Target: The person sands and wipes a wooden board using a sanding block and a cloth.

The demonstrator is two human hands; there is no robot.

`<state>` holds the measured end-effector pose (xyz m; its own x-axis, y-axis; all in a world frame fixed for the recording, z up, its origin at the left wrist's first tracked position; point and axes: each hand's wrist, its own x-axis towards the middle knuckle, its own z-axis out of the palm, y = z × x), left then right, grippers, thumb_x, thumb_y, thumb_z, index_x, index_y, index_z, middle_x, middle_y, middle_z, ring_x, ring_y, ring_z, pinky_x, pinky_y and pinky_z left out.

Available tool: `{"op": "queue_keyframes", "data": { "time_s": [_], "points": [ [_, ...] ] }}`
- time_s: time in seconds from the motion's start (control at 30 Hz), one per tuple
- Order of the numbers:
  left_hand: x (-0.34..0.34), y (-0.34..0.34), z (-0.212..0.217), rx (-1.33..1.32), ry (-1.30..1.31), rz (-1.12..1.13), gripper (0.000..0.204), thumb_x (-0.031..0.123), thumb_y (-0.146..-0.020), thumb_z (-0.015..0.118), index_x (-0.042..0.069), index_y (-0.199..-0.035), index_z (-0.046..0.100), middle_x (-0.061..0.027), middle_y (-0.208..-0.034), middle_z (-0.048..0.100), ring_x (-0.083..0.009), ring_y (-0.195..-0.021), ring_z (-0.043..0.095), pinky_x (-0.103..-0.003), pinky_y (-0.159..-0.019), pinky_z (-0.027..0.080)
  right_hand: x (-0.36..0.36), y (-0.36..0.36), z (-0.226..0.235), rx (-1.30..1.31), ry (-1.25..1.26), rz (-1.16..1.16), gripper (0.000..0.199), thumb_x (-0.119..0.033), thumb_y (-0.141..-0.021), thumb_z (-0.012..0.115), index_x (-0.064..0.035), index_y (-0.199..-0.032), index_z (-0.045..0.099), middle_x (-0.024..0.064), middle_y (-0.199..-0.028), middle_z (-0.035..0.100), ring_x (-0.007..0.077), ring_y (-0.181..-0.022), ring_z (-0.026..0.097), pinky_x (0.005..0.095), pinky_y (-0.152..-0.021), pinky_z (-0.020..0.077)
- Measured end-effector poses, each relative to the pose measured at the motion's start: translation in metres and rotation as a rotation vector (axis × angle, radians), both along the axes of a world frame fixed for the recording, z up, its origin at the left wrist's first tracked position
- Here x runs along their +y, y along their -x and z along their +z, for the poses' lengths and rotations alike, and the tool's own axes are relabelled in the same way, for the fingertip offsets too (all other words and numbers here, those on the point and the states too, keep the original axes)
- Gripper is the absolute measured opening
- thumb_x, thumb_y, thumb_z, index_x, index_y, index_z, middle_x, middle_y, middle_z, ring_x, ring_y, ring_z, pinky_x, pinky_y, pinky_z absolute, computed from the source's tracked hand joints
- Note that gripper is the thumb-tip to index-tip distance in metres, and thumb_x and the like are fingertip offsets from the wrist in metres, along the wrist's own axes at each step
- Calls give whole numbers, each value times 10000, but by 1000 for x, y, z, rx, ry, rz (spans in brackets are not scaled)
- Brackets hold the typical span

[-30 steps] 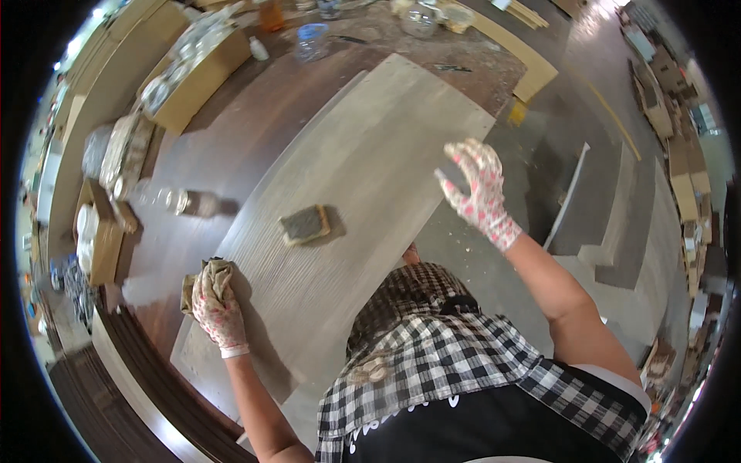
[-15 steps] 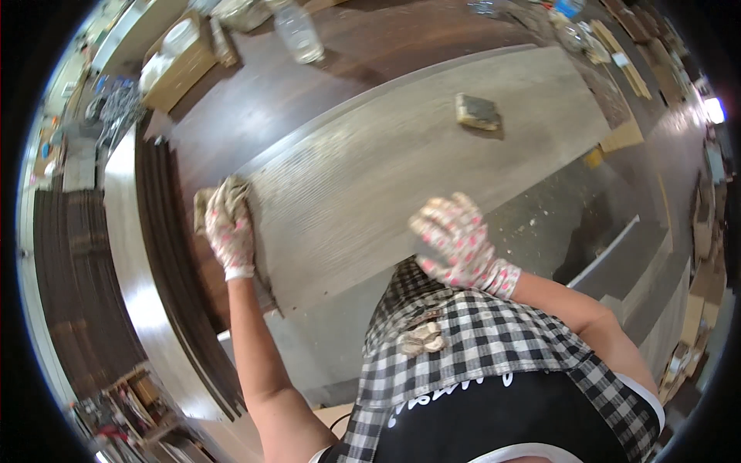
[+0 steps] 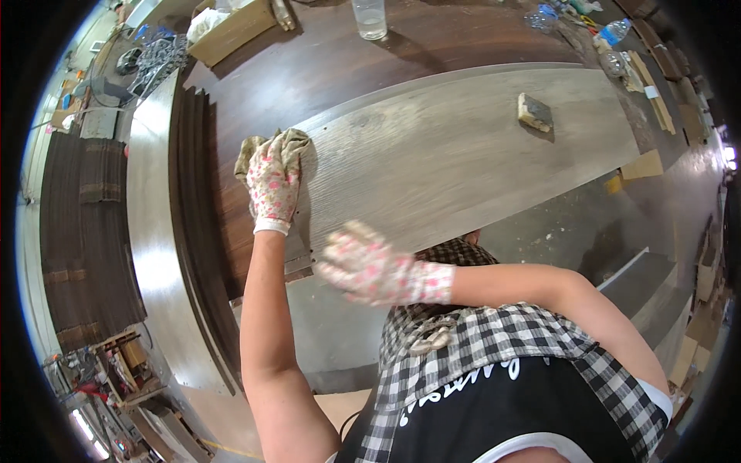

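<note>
My left hand (image 3: 275, 185), in a white glove with pink spots, grips a crumpled, stained rag (image 3: 293, 145) at the left end of a long grey wood-grain board (image 3: 432, 147). The rag covers the board's far left corner. My right hand (image 3: 363, 262), gloved alike and somewhat blurred, hovers by the board's near edge in front of my checked apron. Its fingers are stretched out and nothing shows in them. Toward the right end of the board lies a small block (image 3: 534, 113), pale on one side and dark on top.
Under the board is a dark brown wooden surface (image 3: 270, 85). Stacked dark boards (image 3: 202, 224) stand along its left. A clear plastic cup (image 3: 370, 21) and a cardboard box (image 3: 235, 35) sit at the back. Plastic bottles (image 3: 615, 31) lie at the far right.
My right hand has swung left across my front toward the board's left end. My left hand still holds the rag at that end. The view has shifted.
</note>
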<state>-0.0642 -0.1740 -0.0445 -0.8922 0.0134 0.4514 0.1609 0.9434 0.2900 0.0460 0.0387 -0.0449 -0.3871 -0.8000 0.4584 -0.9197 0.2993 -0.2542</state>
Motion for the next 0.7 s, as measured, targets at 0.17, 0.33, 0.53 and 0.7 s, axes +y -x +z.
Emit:
{"op": "queue_keyframes", "data": {
  "time_s": [0.17,0.33,0.53,0.7],
  "points": [
    [-2,3,-4,0,21,22,375,215,-909,554,68,-1254,542,-155,-1240,553,-334,-1214,461,-416,-1045,335,172,23,17,89,-192,-630,604,-428,-776,629,-131,-1289,516,117,-1250,514,320,-1272,397,532,-1095,226],
    [4,0,6,9,55,31,372,226,-906,559,54,-1236,554,-149,-1232,566,-333,-1201,482,-416,-1038,352,340,72,11,466,-1,-1319,432,-269,-787,702,-125,-1180,593,99,-1114,582,311,-1104,516,438,-979,382],
    [0,-3,10,-24,21,-8,366,194,-916,542,51,-1252,537,-123,-1292,546,-312,-1226,471,-399,-1054,338,466,110,40,65,129,-1884,485,-444,-888,540,-83,-1210,565,175,-1166,581,347,-1099,523,442,-978,389],
    [2,-9,22,-68,57,92,362,215,-927,538,54,-1251,554,-118,-1265,570,-301,-1215,488,-391,-1051,347,449,101,42,239,137,-1495,430,-378,-870,600,-89,-1186,571,191,-1137,585,358,-1083,533,451,-945,423]
  ]
}}
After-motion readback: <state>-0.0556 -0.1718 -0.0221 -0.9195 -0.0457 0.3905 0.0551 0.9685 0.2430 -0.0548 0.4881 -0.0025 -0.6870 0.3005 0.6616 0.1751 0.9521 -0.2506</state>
